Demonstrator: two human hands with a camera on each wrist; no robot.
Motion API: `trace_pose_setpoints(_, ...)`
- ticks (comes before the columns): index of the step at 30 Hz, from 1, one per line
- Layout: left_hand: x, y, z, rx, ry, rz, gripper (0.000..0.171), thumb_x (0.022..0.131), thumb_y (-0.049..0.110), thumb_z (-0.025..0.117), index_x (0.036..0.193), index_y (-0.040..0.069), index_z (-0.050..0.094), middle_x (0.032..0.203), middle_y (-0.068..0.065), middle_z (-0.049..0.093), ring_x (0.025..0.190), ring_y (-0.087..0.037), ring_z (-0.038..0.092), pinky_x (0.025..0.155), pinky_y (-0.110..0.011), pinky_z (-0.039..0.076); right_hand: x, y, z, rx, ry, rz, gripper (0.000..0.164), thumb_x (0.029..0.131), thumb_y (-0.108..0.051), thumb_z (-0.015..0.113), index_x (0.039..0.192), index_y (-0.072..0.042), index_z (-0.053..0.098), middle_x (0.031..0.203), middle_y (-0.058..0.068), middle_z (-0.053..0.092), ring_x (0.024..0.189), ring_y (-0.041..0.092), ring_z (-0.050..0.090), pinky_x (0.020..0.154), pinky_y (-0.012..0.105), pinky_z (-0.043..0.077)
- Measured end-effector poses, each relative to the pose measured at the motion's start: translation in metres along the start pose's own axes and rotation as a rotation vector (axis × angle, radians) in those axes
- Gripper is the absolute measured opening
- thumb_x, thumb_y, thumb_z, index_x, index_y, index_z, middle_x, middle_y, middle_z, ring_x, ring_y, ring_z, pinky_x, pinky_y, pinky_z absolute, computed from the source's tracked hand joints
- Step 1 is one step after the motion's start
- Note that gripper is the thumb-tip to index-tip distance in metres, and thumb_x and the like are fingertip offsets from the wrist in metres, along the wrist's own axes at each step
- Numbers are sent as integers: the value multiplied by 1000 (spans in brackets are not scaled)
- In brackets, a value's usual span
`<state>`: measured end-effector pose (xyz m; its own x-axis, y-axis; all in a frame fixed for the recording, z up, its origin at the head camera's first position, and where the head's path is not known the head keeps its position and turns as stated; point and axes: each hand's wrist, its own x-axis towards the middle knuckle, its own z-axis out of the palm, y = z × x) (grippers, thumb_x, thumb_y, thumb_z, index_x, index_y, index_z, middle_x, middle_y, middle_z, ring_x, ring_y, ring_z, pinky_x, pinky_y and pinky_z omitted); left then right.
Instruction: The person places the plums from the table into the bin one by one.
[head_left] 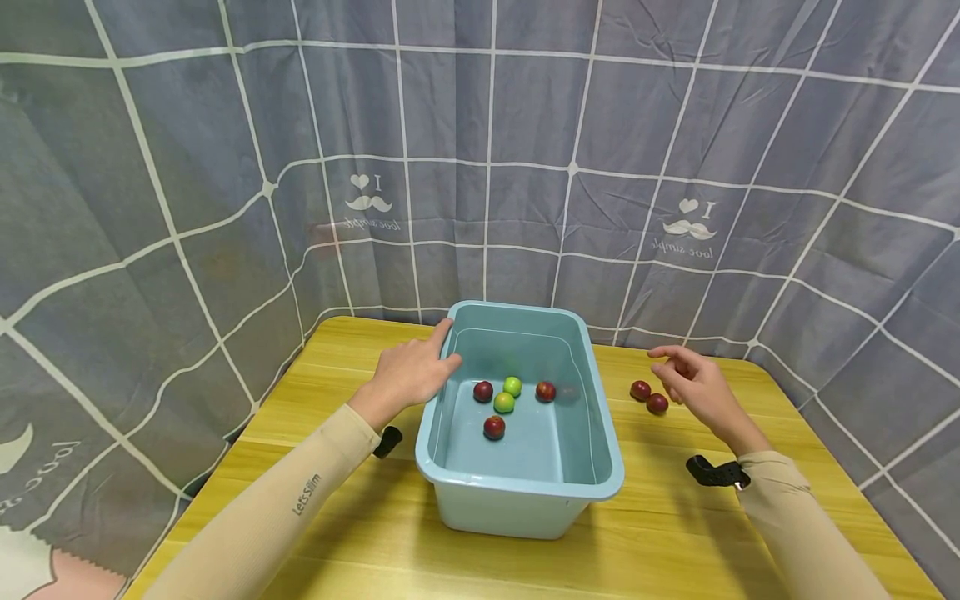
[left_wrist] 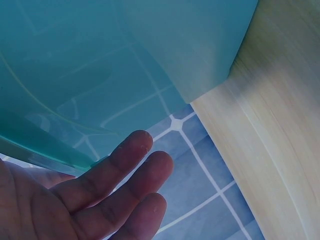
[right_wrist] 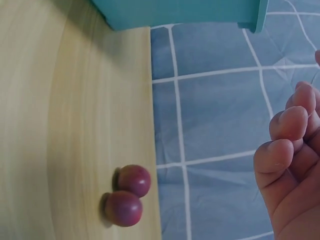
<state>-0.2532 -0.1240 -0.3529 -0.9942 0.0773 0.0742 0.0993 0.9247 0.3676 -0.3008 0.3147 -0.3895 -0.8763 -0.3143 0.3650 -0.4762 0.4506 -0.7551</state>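
Observation:
A light blue plastic tub [head_left: 517,482] stands at the middle of the table and holds two green fruits [head_left: 504,402] and three dark red plum-like fruits [head_left: 494,427]. My left hand [head_left: 411,371] rests at its left rim, thumb over the edge; in the left wrist view, the straight fingers [left_wrist: 132,185] lie along the outside of the wall. My right hand [head_left: 697,387] hovers right of the tub with loosely bent fingers and holds nothing. Just left of it, two more dark red fruits [head_left: 657,404] sit side by side on the table; the right wrist view shows them too [right_wrist: 124,208].
The wooden table [head_left: 360,533] ends at a grey-blue curtain with white grid lines [head_left: 525,108], which hangs behind and along both sides. Each wrist wears a black strap [head_left: 712,472].

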Motion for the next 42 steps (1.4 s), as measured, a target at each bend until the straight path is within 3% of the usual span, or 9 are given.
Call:
trace_pose_setpoints(3, 0, 0, 0, -4, 0, 0, 72, 98, 48, 40, 162, 24, 18, 73, -5, 60, 65, -23, 59, 54, -37, 43, 0, 6, -1, 23, 5, 4, 32, 103, -21, 57, 130, -3, 59, 73, 17, 51, 54, 17, 46, 50, 33, 41)
trace_pose_setpoints(10, 1, -1, 1, -14, -2, 4, 71, 98, 48, 39, 162, 24, 18, 72, -5, 60, 65, -23, 59, 54, -38, 43, -3, 19, -1, 91, 10, 38, 36, 103, -22, 57, 133, -1, 57, 72, 14, 53, 55, 28, 46, 53, 33, 44)
trace_pose_setpoints(25, 0, 0, 0, -11, 0, 1, 71, 98, 47, 39, 162, 24, 18, 71, -5, 60, 64, -23, 59, 53, -38, 43, -6, 47, -3, 194, 38, 101, 35, 103, -24, 57, 133, -5, 56, 68, 1, 51, 55, 21, 44, 53, 34, 42)
trace_pose_setpoints(42, 0, 2, -1, -5, -6, -3, 72, 98, 48, 40, 162, 24, 17, 72, -4, 61, 65, -23, 59, 54, -37, 43, -13, 75, -3, 203, 58, 218, 35, 101, -29, 61, 131, -11, 58, 67, -3, 51, 55, 17, 47, 54, 35, 42)
